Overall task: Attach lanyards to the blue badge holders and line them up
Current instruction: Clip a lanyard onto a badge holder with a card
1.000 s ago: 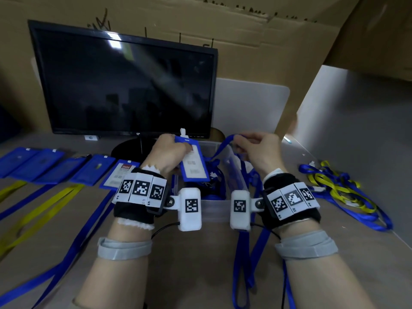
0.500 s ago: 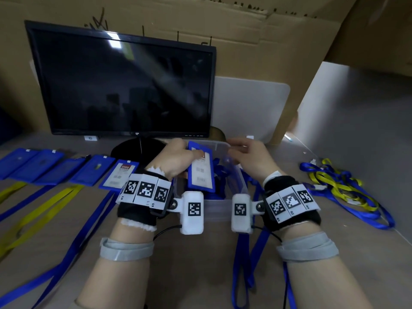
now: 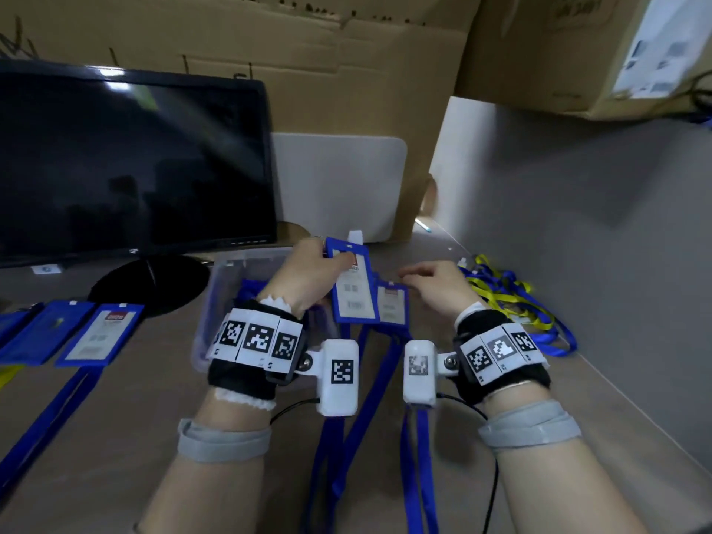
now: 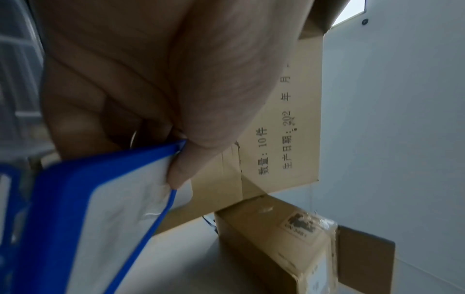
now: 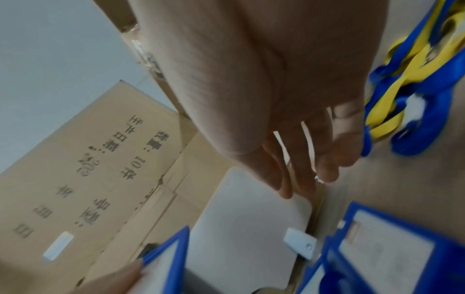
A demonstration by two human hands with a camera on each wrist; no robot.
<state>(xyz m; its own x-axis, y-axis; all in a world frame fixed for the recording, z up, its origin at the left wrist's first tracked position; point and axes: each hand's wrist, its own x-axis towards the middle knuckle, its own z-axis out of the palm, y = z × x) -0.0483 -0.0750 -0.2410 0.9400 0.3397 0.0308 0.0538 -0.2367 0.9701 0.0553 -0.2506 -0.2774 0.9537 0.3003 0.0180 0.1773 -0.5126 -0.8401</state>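
Observation:
My left hand [image 3: 327, 264] pinches a blue badge holder [image 3: 351, 291] near its top, thumb on the card face, above the desk just right of the clear box; the pinch also shows in the left wrist view [image 4: 176, 159] on the holder [image 4: 100, 208]. A second blue badge holder [image 3: 392, 308] lies beside it, also in the right wrist view [image 5: 382, 250]. Blue lanyards [image 3: 358, 410] trail from them toward me. My right hand [image 3: 424, 275] hovers with relaxed, empty fingers [image 5: 324, 165] between that holder and a tangle of blue and yellow lanyards [image 3: 512, 302].
A clear plastic box [image 3: 227, 298] stands behind my left wrist. Several finished badge holders [image 3: 98, 333] lie in a row at the left. A black monitor [image 3: 131, 167] stands at the back, with cardboard boxes [image 3: 346, 90] behind and a grey partition [image 3: 578, 225] on the right.
My left hand has carried the badge holder rightward, out over the desk. My right hand has let go of the blue lanyard and moved right toward the tangle. The head view has swung right.

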